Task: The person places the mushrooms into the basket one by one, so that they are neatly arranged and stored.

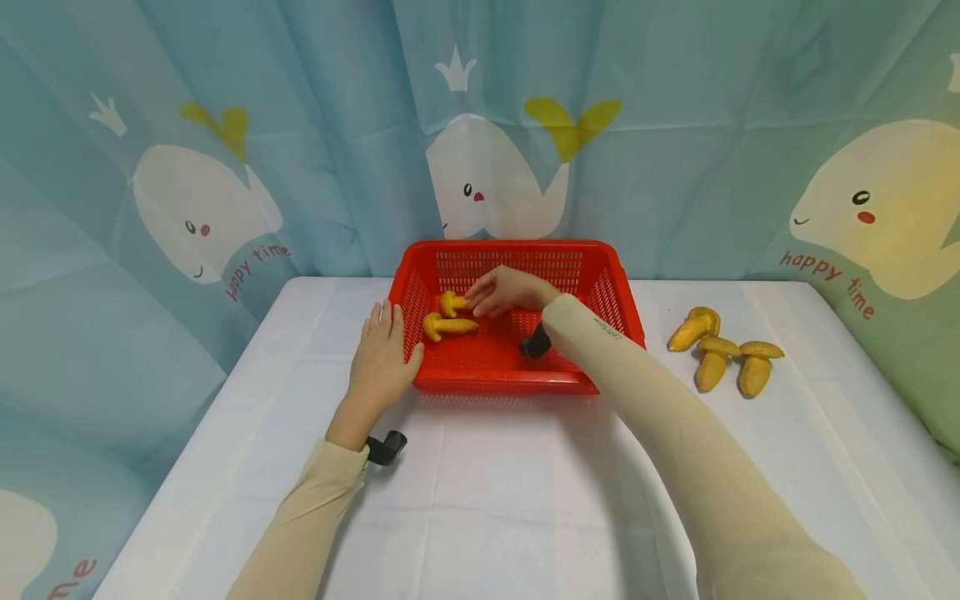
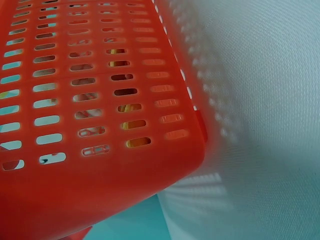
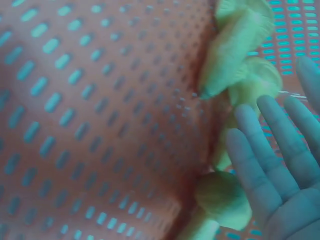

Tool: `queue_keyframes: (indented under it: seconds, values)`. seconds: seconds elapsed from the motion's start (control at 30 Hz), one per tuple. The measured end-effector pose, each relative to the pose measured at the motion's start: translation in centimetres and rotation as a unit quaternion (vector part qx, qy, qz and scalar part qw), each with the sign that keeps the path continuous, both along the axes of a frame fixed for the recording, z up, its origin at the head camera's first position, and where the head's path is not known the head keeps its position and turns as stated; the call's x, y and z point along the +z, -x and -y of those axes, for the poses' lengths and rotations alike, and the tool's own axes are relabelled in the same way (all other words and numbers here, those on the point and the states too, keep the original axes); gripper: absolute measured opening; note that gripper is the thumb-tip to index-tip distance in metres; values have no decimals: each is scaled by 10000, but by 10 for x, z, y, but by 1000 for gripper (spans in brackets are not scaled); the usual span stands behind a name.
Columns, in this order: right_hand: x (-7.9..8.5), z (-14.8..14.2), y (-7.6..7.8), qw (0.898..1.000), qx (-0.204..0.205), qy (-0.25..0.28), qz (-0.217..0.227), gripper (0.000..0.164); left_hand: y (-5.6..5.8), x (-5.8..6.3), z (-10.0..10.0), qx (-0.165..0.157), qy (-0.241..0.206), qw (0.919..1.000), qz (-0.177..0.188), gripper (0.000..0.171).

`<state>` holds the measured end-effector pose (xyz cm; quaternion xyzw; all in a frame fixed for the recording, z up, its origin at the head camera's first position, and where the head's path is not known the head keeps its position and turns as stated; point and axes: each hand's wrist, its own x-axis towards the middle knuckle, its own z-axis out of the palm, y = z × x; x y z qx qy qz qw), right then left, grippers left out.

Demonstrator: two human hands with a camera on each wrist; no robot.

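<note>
A red plastic basket [image 1: 517,385] with slotted walls stands on the table. Inside it, a yellow mushroom [image 1: 450,327] lies on the left side, with another mushroom [image 1: 450,303] just behind it. My right hand [image 1: 510,290] is inside the basket beside these mushrooms, its fingers extended and holding nothing. In the right wrist view, its fingers [image 3: 280,135] are close to a mushroom with a round cap [image 3: 222,200]; a further mushroom [image 3: 232,52] lies higher up. My left hand [image 1: 382,358] rests against the basket's left side with straight fingers. The left wrist view shows the slotted wall [image 2: 100,175] but no hand.
On the table to the right of the basket lie three more mushrooms, one at the back [image 1: 693,328], one in the middle [image 1: 713,364] and one at the right [image 1: 757,368]. A blue curtain [image 1: 337,167] with whale prints hangs behind the table [image 1: 480,517].
</note>
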<state>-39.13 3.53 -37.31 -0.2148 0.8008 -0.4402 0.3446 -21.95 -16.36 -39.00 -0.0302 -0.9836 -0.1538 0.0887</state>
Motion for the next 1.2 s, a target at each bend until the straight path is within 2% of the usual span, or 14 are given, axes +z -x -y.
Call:
queue_keyframes:
  seconds: [0.1, 0.3, 0.57, 0.7, 0.87, 1.2]
  values:
    - [7, -1, -2, 9999, 138, -29, 42, 42, 0, 0, 0, 7, 19, 10000, 19, 70]
    - [21, -4, -4, 9977, 526, -358, -249, 44, -1, 1, -1, -14, 19, 10000, -3, 69]
    - [49, -16, -14, 9949, 759, -552, -375, 45, -1, 0, -1, -32, 3, 10000, -30, 69]
    - [62, -24, -20, 9918, 884, -687, -609, 43, -1, 0, 0, -47, -3, 10000, -35, 69]
    - [79, -36, -27, 9880, 980, -806, -886, 45, 0, -1, 1, -62, -14, 10000, -30, 69]
    - [104, -67, -41, 9899, 812, -598, -997, 47, 0, 0, 0, -75, -39, 10000, -21, 70]
